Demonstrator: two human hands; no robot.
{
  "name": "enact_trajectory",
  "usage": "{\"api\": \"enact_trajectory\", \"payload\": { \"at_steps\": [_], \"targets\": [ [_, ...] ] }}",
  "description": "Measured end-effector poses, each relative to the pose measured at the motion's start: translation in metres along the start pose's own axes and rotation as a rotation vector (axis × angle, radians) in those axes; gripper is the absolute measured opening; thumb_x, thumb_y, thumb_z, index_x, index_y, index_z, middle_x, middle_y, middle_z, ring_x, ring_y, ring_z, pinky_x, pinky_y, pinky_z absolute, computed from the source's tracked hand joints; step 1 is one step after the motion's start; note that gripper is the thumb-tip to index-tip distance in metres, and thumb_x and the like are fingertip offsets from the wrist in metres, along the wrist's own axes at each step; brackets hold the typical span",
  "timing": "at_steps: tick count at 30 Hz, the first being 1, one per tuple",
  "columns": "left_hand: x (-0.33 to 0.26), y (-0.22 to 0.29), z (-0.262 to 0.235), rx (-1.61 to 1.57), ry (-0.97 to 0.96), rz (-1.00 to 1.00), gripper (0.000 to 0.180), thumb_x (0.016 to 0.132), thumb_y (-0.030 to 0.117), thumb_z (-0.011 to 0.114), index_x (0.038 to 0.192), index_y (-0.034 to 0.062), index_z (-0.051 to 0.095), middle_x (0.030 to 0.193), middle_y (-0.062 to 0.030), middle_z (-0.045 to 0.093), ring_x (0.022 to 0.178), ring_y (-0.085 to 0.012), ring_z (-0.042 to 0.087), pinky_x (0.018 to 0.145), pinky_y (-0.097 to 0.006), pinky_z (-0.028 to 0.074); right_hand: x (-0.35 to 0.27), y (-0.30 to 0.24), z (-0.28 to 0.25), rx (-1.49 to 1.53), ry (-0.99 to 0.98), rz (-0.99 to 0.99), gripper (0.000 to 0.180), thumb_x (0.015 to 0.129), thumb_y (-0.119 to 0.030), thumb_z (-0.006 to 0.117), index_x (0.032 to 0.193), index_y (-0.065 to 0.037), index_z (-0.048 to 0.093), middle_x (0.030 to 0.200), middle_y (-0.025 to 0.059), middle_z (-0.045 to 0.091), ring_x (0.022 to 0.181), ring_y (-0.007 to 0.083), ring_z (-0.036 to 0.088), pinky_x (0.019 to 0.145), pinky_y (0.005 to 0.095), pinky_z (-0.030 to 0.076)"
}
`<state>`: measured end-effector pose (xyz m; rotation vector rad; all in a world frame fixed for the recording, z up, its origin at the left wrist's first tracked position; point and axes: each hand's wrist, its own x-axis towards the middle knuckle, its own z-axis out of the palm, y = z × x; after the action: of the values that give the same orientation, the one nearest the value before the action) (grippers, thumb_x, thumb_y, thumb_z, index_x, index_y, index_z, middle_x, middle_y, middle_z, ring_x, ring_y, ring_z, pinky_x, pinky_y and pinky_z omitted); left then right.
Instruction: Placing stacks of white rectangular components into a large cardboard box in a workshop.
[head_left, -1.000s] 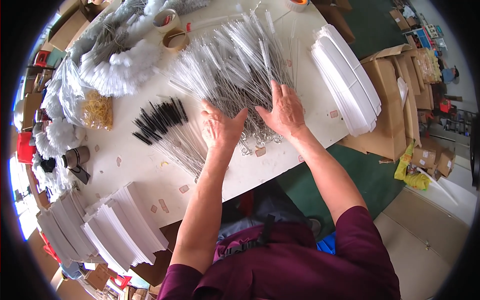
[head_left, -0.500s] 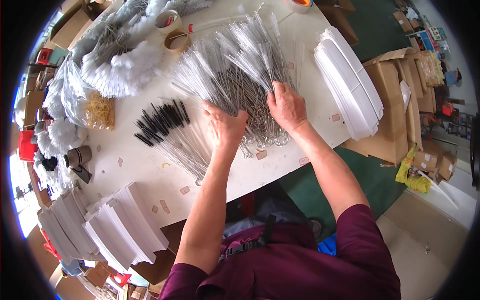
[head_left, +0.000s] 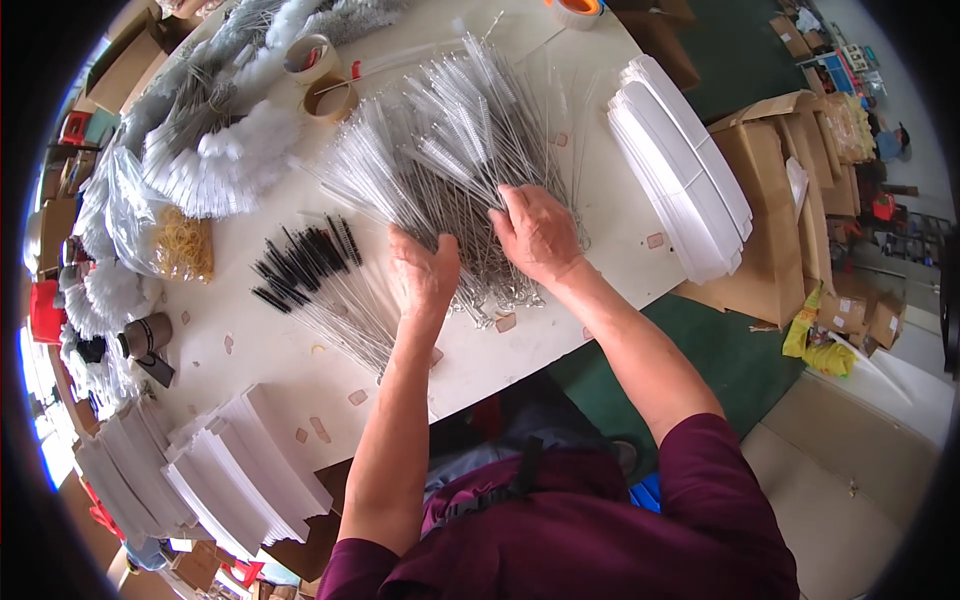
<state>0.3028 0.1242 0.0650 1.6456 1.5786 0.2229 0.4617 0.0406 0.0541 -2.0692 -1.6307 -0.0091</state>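
Note:
A thick heap of straw-cleaning brushes point(head_left: 455, 200) with pale bristles and thin wire handles lies on the white table, bristles pointing away from me and looped ends toward me. My left hand point(head_left: 420, 272) is closed around handles at the heap's left side. On the right, the fingers of my right hand point(head_left: 540, 235) are closed on another bunch of these pale brushes, whose tips fan out over the heap. Exactly how many each hand grips is hidden. Left of my left hand lies a smaller group of black-bristled brushes point(head_left: 308, 262).
Rolls of tape point(head_left: 330, 100) stand behind the heap. White-bristled bundles point(head_left: 225, 165) and a bag of yellow rubber bands point(head_left: 182, 243) lie at left. Folded white card stacks rest at right point(head_left: 680, 170) and front left point(head_left: 245, 470). A cardboard box point(head_left: 765, 220) stands beyond the table's right edge.
The whole view has shifted, so the table sits a little lower and further left. My right hand and its bunch have moved slightly toward the left hand. Both hands keep their grip.

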Motion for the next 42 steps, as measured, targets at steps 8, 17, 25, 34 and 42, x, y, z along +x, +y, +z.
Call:
{"api": "enact_trajectory", "payload": {
  "at_steps": [8, 17, 25, 34, 42],
  "targets": [
    [0.001, -0.005, 0.001, 0.128, 0.130, -0.025, 0.092, 0.077, 0.046, 0.075, 0.134, -0.0174, 0.042, 0.122, -0.0358, 0.059, 0.117, -0.0447, 0.059, 0.102, -0.043, 0.047, 0.013, 0.088, -0.025, 0.152, 0.036, 0.837, 0.079, 0.092, -0.064, 0.054, 0.128, 0.007, 0.054, 0.114, 0.0268, 0.063, 0.108, 0.0395, 0.063, 0.092, 0.0460, 0.049],
    [0.020, -0.019, -0.001, -0.109, 0.126, 0.036, 0.075, 0.077, 0.029, 0.072, 0.130, -0.0147, 0.041, 0.107, -0.0343, 0.063, 0.101, -0.0435, 0.064, 0.089, -0.048, 0.049, 0.035, 0.041, -0.002, 0.380, -0.135, 0.457, 0.057, 0.094, -0.046, 0.061, 0.134, -0.005, 0.056, 0.106, 0.0215, 0.064, 0.103, 0.0345, 0.062, 0.092, 0.0465, 0.050],
    [0.020, -0.012, 0.000, -0.128, 0.069, 0.091, 0.062, 0.080, 0.029, 0.071, 0.119, -0.0113, 0.044, 0.106, -0.0324, 0.065, 0.101, -0.0449, 0.064, 0.090, -0.048, 0.049, 0.018, 0.009, 0.020, 0.149, 0.009, 0.336, 0.052, 0.096, -0.028, 0.062, 0.141, -0.006, 0.048, 0.120, 0.0215, 0.054, 0.110, 0.0393, 0.055, 0.092, 0.0472, 0.051],
    [0.012, -0.003, -0.015, 0.125, 0.081, -0.030, 0.090, 0.080, 0.051, 0.075, 0.129, -0.0181, 0.043, 0.105, -0.0336, 0.065, 0.103, -0.0418, 0.065, 0.092, -0.046, 0.050, 0.022, 0.044, 0.023, 0.190, 0.161, 0.450, 0.055, 0.095, -0.030, 0.063, 0.133, 0.005, 0.047, 0.119, 0.0290, 0.059, 0.109, 0.0443, 0.058, 0.093, 0.0495, 0.048],
    [0.016, -0.009, -0.012, 0.042, -0.109, 0.041, 0.056, 0.092, 0.042, 0.062, 0.107, -0.0111, 0.056, 0.104, -0.0338, 0.065, 0.103, -0.0497, 0.062, 0.090, -0.051, 0.049, 0.028, 0.017, 0.041, 0.125, 0.047, 0.339, 0.043, 0.102, -0.021, 0.048, 0.134, 0.008, 0.048, 0.126, 0.0309, 0.058, 0.115, 0.0458, 0.058, 0.100, 0.0490, 0.047]
  ]
}}
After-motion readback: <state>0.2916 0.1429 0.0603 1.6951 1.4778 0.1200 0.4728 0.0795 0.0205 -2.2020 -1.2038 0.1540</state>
